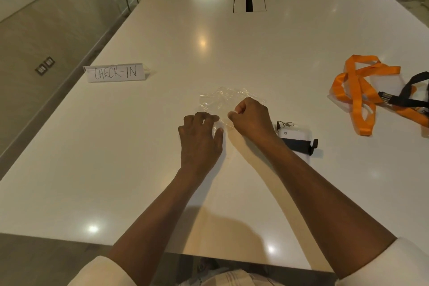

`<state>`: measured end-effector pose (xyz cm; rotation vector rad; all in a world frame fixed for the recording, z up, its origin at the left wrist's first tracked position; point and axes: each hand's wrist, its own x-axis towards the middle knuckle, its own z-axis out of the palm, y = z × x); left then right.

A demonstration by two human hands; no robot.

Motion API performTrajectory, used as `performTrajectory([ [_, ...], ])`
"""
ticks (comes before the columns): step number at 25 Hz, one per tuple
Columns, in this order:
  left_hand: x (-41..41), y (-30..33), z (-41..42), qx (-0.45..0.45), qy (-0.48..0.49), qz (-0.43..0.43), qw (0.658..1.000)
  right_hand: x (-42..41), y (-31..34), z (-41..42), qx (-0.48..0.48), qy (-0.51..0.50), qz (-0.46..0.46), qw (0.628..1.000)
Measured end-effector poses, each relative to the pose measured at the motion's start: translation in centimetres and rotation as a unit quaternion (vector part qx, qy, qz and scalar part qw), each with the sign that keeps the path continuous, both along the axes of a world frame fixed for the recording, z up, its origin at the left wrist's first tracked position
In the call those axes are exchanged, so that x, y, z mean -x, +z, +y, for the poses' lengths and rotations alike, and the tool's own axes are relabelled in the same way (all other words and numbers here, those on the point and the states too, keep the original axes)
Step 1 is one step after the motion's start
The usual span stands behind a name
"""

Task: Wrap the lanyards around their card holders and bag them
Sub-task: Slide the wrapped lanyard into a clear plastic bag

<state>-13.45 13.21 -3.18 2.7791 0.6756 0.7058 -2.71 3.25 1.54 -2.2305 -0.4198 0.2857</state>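
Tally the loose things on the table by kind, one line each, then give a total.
Orange lanyards: 1
Black lanyards: 2, one loose at the right edge, one wrapped round a card holder
Clear plastic bags: 1, handled by the left hand and pinched by the right hand
CHECK-IN signs: 1
Total: 5

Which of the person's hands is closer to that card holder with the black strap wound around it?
The right hand. The card holder lies just to its right, beside the wrist. The left hand is farther off, on the other side of the right arm. Both hands are at the clear plastic bag.
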Motion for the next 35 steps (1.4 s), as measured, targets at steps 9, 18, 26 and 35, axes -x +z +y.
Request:
performTrajectory([
  [9,1.5,1.6,-0.4,0.100,-0.014,-0.124,0.987,2.4,1.8,-1.5,-0.144,0.025,0.076,0.986],
  [18,2.9,9.1,0.6,0.265,0.030,-0.054,0.962,6.3,3.1,-2.0,-0.206,0.056,0.044,0.976],
  [26,3.3,9.6,1.3,0.290,0.038,-0.032,0.956,7.3,2.7,-1.5,-0.218,0.085,0.059,0.971],
  [35,3.6,10.1,1.6,0.290,-0.023,0.007,0.957,6.6,3.1,-1.7,-0.236,0.046,0.086,0.967],
])
